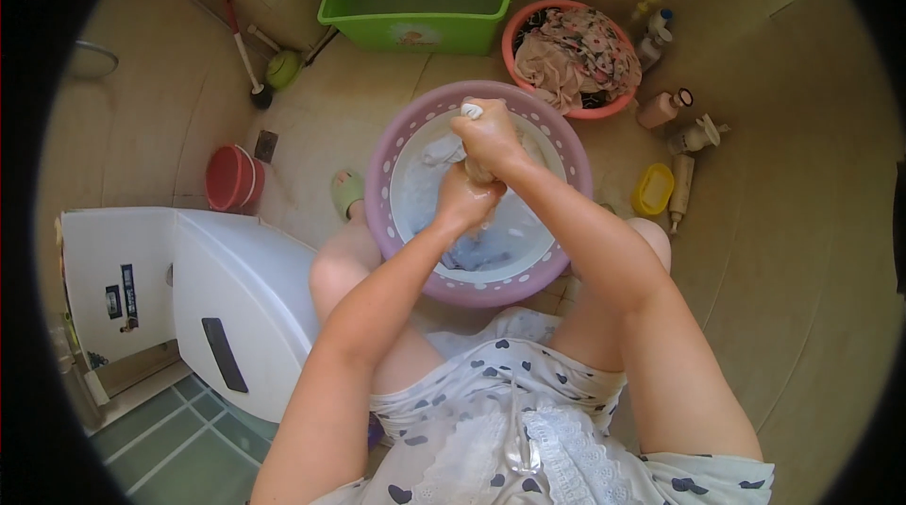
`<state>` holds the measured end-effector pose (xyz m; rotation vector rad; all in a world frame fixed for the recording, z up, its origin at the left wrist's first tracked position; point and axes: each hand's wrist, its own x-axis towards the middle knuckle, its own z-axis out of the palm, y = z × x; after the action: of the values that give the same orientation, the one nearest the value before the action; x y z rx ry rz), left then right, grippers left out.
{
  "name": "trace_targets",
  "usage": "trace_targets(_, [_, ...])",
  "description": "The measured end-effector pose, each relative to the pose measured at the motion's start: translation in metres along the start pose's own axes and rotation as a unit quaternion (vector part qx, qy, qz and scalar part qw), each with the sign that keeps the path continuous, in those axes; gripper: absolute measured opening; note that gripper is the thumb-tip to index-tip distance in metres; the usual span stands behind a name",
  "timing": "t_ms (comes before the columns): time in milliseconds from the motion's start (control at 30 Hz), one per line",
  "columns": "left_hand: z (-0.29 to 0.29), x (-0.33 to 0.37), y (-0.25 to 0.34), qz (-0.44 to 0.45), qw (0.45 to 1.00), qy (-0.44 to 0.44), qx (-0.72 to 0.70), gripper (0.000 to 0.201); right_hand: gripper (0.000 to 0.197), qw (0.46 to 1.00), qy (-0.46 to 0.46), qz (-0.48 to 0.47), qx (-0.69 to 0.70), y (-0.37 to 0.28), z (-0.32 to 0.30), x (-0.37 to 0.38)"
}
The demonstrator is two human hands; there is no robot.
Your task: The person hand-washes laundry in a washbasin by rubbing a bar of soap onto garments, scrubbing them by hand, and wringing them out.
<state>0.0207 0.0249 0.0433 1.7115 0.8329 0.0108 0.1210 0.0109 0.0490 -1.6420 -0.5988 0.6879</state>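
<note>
Between my knees stands a round purple-rimmed basin (385,241) with cloudy water in it. Over its middle, my left hand (465,195) and my right hand (489,137) are both closed on a wet pale cloth (479,168), the right one farther away than the left. A white bit of the cloth pokes out past the right fist. Lighter fabric (441,150) shows in the basin beside my hands. Dark blue fabric (481,252) lies in the water at the near side. My fingers hide most of the held cloth, so its kind cannot be made out.
A green tub (415,35) with water stands at the back. Right of it, a pink basin (510,38) holds a heap of clothes (585,57). Several bottles (659,109) and a yellow dish (653,190) line the right. A red bucket (229,178) and white appliance (236,307) are left.
</note>
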Motion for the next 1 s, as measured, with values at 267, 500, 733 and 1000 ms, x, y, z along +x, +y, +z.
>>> trace_targets(267, [0.009,0.010,-0.011,0.078,0.994,0.046,0.053,0.018,0.017,0.989,0.031,0.134,0.044,0.019,-0.006,0.011])
trace_targets(500, [-0.031,0.001,0.005,-0.039,0.955,-0.123,-0.266,0.031,0.057,0.946,-0.091,0.196,0.243,-0.004,-0.025,-0.005])
trace_targets(733, [-0.036,0.004,0.008,0.044,0.973,-0.188,-0.129,0.060,0.050,0.880,-0.189,0.299,0.317,0.032,-0.034,-0.043])
trace_targets(1000, [-0.042,0.011,0.027,0.002,0.959,-0.214,-0.189,0.074,0.043,0.898,-0.068,0.239,0.363,-0.009,-0.095,-0.033])
